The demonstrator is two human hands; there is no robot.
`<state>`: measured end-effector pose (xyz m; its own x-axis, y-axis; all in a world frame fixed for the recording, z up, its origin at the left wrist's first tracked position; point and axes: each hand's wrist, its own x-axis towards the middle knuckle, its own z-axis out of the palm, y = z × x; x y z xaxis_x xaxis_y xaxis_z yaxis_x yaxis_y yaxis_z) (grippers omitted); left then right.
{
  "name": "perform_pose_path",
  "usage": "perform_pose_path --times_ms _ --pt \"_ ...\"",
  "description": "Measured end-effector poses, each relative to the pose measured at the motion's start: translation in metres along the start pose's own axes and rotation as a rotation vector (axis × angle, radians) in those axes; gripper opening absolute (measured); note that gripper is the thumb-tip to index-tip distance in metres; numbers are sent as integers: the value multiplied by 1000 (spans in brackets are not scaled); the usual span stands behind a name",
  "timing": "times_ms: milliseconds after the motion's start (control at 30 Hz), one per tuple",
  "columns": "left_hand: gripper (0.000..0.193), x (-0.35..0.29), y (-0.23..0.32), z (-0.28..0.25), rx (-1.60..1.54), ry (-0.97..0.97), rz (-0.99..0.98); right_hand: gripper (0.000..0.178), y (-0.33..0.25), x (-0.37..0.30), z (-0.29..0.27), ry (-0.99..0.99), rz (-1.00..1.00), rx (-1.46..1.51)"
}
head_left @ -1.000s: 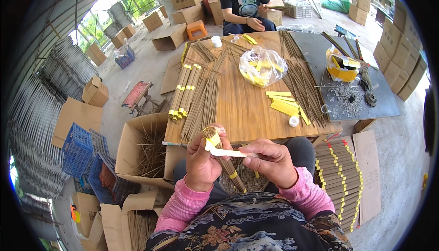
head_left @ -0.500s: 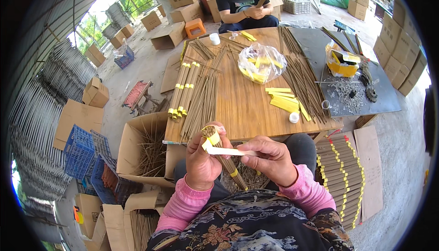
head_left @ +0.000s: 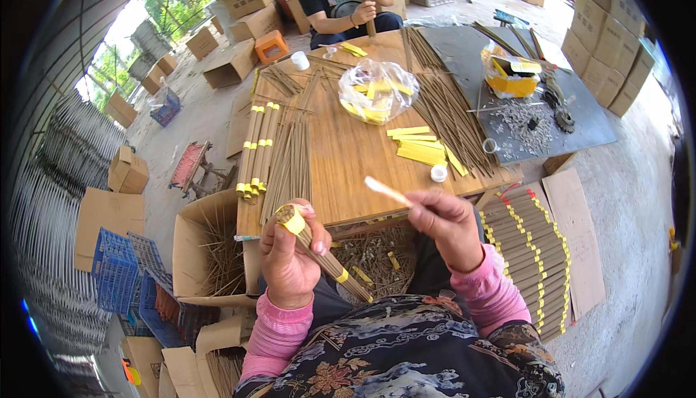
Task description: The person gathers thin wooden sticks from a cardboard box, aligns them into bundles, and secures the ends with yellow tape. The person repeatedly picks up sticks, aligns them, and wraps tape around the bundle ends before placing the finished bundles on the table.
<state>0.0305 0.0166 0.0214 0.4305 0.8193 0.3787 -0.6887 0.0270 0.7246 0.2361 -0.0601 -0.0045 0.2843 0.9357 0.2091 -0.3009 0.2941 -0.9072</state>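
Note:
My left hand (head_left: 288, 271) is closed around a bundle of thin brown incense sticks (head_left: 324, 259), tilted with its top end toward the table. A yellow paper band (head_left: 292, 220) wraps that end and another circles it lower down. Off to the right, my right hand (head_left: 451, 230) pinches a small flat wooden stick (head_left: 390, 191) with a whitish tip, apart from the bundle. Ahead lie yellow paper strips (head_left: 422, 153) beside a small white round container (head_left: 438, 173). Finished-looking bundles with yellow bands (head_left: 250, 159) rest at the table's left.
A wooden table (head_left: 348, 180) bears loose sticks (head_left: 285, 173) and a plastic bag of yellow strips (head_left: 377, 93). Banded bundles (head_left: 533, 253) lie on cardboard at right. An open carton of sticks (head_left: 190, 253) stands left. Across the table sits a person (head_left: 326, 6) holding sticks.
My right hand has lifted the flat stick away from the bundle's yellow band. The bundle has tilted further in my left hand. The view has shifted, and the other person's hands have moved.

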Motion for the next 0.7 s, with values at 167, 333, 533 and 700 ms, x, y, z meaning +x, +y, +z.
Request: perform_pose_path --times_ms 167,333,533,700 --pt "33 6 -13 10 127 -9 6 16 65 33 -99 449 -228 -884" --pt "31 10 -27 12 276 -25 27 14 110 43 -142 452 -187 -1041" --pt "29 13 -42 15 329 -12 -18 17 121 57 -150 380 -203 -1101" --pt "30 13 -48 19 419 -38 -15 20 114 58 -146 359 -208 -1216"
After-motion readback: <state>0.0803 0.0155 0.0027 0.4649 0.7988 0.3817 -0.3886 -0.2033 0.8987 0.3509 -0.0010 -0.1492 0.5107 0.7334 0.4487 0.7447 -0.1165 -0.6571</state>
